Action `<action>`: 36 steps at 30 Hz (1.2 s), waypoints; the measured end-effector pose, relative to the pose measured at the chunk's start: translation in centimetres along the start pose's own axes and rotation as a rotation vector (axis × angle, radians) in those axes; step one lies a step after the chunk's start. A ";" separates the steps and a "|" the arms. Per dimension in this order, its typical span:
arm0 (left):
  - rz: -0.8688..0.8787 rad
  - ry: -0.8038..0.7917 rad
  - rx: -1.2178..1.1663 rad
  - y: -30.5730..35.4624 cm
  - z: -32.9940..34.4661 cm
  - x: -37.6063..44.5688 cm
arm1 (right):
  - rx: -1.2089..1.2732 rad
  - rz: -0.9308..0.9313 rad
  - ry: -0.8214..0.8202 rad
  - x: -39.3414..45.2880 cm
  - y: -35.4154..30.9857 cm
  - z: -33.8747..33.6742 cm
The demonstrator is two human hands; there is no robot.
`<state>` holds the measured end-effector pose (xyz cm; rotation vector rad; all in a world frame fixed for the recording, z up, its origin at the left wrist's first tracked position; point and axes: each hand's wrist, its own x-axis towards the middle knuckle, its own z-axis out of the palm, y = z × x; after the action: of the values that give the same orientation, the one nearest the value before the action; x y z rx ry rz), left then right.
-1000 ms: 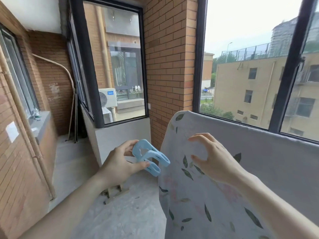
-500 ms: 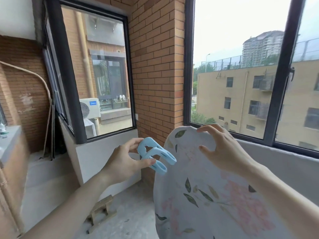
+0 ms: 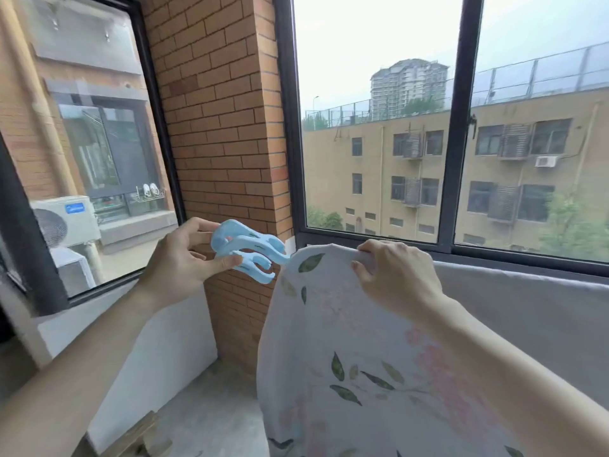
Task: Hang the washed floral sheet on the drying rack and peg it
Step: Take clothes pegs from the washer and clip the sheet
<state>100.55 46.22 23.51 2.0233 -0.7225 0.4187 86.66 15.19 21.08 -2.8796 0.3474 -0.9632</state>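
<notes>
1. My left grip pinches the blue peg, its tips beside the sheet's top edge.
2. My right grip curls over the floral sheet draped on the rack.

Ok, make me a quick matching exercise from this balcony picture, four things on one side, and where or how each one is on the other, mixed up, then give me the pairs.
Things
1. blue peg
2. floral sheet
3. right hand
4. air conditioner unit

States
A. outside the left window
B. gripping the sheet's top edge
C. pinched in the left hand
D. draped over a support hidden beneath it

Pairs: 1-C, 2-D, 3-B, 4-A
</notes>
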 end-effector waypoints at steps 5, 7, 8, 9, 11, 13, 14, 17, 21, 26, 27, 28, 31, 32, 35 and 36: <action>0.088 -0.066 0.049 -0.9 0.7 3.1 | 0.010 0.097 0.052 0.2 -0.2 0.5; 0.133 -0.098 0.066 -1.6 1.1 4.2 | 0.013 0.132 0.074 0.3 -0.7 0.7; 0.153 -0.119 0.068 -1.9 1.3 4.6 | 0.015 0.147 0.085 0.4 -0.9 0.9; 0.163 -0.131 0.079 -2.1 1.5 5.0 | 0.017 0.159 0.091 0.4 -1.0 0.8; 0.196 -0.144 0.092 -2.8 1.9 5.9 | 0.017 0.187 0.091 0.3 -1.5 0.8; 0.223 -0.156 0.107 -3.3 2.1 6.6 | 0.018 0.205 0.089 0.4 -1.8 0.7; 0.230 -0.165 0.108 -3.5 2.3 6.9 | 0.022 0.210 0.090 0.4 -1.9 0.6; 0.229 -0.216 0.086 -3.9 3.0 7.6 | 0.032 0.222 0.083 0.6 -2.2 0.5; 0.196 -0.271 0.035 -4.3 3.9 8.0 | 0.025 0.248 0.071 0.6 -2.6 0.4; 0.136 -0.330 -0.068 -5.1 4.7 8.4 | 0.002 0.267 0.040 0.5 -2.6 0.1; 0.116 -0.355 -0.093 -5.5 4.9 8.5 | -0.003 0.271 0.035 0.5 -2.5 0.1; 0.097 -0.397 -0.123 -6.1 4.9 8.6 | -0.009 0.275 0.027 0.4 -2.6 0.0; 0.061 -0.589 -0.185 -7.1 4.7 8.4 | -0.025 0.283 0.001 0.4 -2.7 -0.2; 0.066 -0.612 -0.192 -7.2 4.6 8.1 | -0.033 0.282 -0.004 0.4 -2.9 -0.2; 0.097 -0.578 -0.193 -7.1 4.6 7.4 | -0.067 0.280 -0.022 0.5 -3.2 -0.2; 0.103 -0.553 -0.187 -7.0 4.7 7.2 | -0.077 0.274 -0.029 0.5 -3.4 -0.2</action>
<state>110.61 42.73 20.38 1.9365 -1.1572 -0.1626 87.56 18.38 22.02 -2.8081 0.7678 -0.8760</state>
